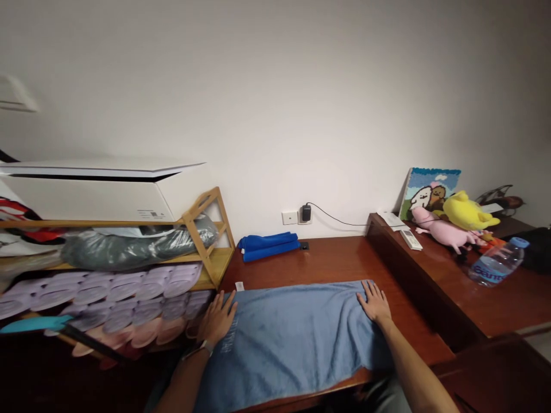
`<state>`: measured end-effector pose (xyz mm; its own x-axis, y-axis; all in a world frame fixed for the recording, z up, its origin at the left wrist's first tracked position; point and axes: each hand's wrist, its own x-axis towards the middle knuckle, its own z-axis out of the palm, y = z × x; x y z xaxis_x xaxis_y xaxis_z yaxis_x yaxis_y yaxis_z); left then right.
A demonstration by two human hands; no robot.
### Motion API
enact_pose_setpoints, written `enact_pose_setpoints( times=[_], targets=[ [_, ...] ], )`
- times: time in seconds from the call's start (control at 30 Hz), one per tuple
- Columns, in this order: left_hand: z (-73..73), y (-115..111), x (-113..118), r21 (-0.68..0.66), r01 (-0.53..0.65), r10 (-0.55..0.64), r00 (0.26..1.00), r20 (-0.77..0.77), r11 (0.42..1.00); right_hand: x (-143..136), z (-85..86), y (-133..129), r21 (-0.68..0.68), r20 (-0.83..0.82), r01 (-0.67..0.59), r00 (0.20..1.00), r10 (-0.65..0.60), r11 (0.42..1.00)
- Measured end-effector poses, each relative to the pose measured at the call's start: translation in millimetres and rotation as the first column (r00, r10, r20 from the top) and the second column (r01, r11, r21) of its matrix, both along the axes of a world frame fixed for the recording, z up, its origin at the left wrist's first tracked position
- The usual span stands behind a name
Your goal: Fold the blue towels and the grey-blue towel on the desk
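Note:
A blue-grey towel (297, 332) lies spread over the brown wooden desk (340, 258), with some wrinkles on its right half and its near edge drooping past the desk's front at the left. My left hand (218, 318) rests flat on its left edge, fingers stretched out near a small white tag (240, 286). On the far right corner lies my right hand (375, 301), palm down with fingers spread. Farther back, against the wall, sits a folded bright blue cloth (269, 245), touched by neither hand.
At the left stands a wooden rack (210, 229) with a white box (94, 189), a plastic-wrapped bundle (138, 246) and rows of lilac slippers (129, 287). The raised right-hand surface holds plush toys (447, 229), a remote (411, 240) and a water bottle (497, 264). A black charger (306, 213) is plugged into the wall.

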<state>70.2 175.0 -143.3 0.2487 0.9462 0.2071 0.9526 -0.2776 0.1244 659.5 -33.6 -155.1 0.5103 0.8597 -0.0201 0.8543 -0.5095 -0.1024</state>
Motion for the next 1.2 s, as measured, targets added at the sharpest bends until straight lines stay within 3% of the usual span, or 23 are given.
enact_pose_setpoints(
  times=[0.13,0.33,0.47,0.6,0.83,1.03,1.2],
  targets=[
    [2.4,-0.7,-0.6,0.014,0.004,-0.004,1.000,0.010,1.000,2.0,1.7,1.0,-0.007,-0.019,0.001,1.000,-0.001,1.000],
    [5.9,-2.6,-0.2,0.032,0.008,-0.008,1.000,0.024,0.999,6.8,20.2,2.0,-0.079,-0.145,-0.030,0.989,0.018,0.996],
    [6.0,-8.7,-0.4,0.045,0.047,-0.048,0.999,0.019,0.998,0.7,13.2,-2.1,0.012,-0.064,-0.108,0.992,0.108,0.994],
    [3.4,-12.8,0.5,-0.004,0.034,-0.034,0.999,-0.009,0.999,-7.2,1.3,-7.2,0.007,-0.020,-0.113,0.993,0.113,0.994],
    [12.4,-11.4,3.2,-0.003,0.016,-0.015,1.000,0.004,1.000,-10.4,15.8,-6.6,-0.058,-0.028,-0.080,0.996,0.079,0.995],
    [10.9,-29.8,-14.7,0.038,0.095,-0.095,0.995,-0.002,0.995,-39.4,15.2,-13.6,0.056,0.005,-0.166,0.986,0.166,0.984],
    [5.8,-45.8,-29.3,-0.024,0.117,-0.118,0.993,-0.017,0.993,-46.1,20.5,-25.9,-0.010,-0.049,-0.168,0.985,0.167,0.986]
  ],
)
